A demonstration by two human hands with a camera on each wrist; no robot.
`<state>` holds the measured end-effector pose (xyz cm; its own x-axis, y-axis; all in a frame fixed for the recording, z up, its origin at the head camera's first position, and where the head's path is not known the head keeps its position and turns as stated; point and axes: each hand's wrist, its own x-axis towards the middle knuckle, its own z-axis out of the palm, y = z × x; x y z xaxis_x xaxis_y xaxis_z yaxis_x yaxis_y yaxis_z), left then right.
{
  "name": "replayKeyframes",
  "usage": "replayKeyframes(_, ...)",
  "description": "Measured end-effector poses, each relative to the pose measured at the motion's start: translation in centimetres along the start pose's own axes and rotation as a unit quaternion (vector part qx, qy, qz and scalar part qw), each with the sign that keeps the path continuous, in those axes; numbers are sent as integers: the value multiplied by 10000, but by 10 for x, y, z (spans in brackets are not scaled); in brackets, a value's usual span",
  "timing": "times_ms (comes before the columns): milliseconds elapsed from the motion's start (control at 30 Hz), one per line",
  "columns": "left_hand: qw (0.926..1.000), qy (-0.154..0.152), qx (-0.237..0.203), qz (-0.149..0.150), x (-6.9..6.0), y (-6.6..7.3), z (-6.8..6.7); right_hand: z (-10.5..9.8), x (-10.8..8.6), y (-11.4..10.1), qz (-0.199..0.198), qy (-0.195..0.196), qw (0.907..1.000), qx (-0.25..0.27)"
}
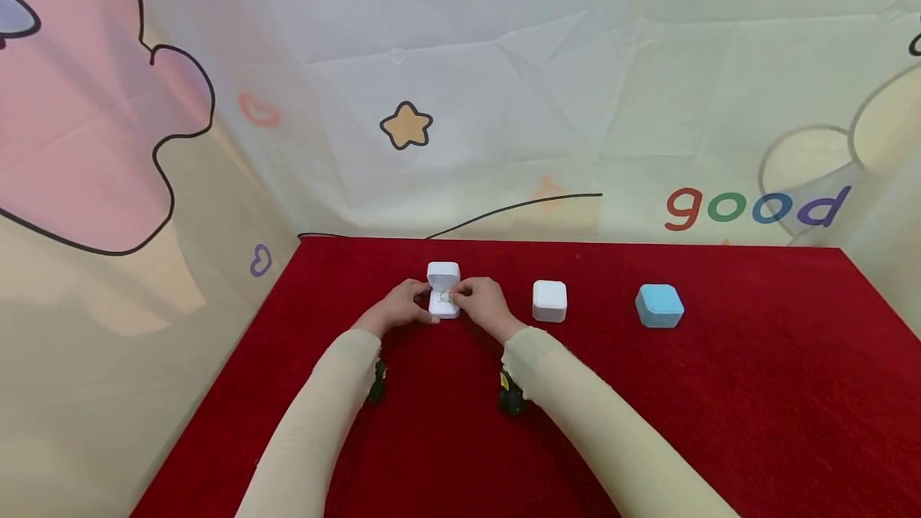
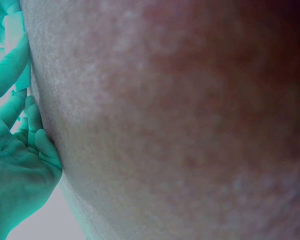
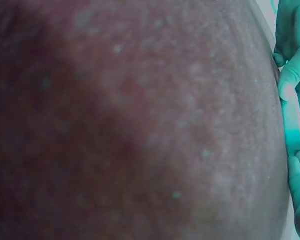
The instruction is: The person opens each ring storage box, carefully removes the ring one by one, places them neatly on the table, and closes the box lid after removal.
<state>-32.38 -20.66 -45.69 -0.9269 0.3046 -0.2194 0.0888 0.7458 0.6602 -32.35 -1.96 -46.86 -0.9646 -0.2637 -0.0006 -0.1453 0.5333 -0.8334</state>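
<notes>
A small white ring box (image 1: 443, 312) stands on the red cloth in the head view, its lid (image 1: 443, 272) raised. My left hand (image 1: 400, 306) grips the box from the left, thumb at the front lower edge and fingers along the side. From the right, my right hand (image 1: 486, 304) reaches into the box, thumb and index finger pinching a small ring (image 1: 444, 296) at the cushion. Whether the ring sits fully in its slot is too small to tell. In both wrist views, a blurred close surface covers most of the picture; part of the white box (image 3: 292, 125) shows between fingers.
Right of my hands stands a closed white box (image 1: 550, 301). Farther right is a closed light-blue box (image 1: 659, 306). The red cloth (image 1: 446, 438) reaches back to a printed fabric wall (image 1: 489, 134). Dark wrist cameras hang beneath both sleeves.
</notes>
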Motion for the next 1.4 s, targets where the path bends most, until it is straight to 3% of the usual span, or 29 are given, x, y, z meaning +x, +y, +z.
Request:
replayKeyframes(933,10000,-28,-33,22,1,1,-1,-2,2,-3,634,0,9965,545)
replayKeyframes(1400,9999,31,93,-91,1,-3,1,-2,0,-3,699,83,9954,654)
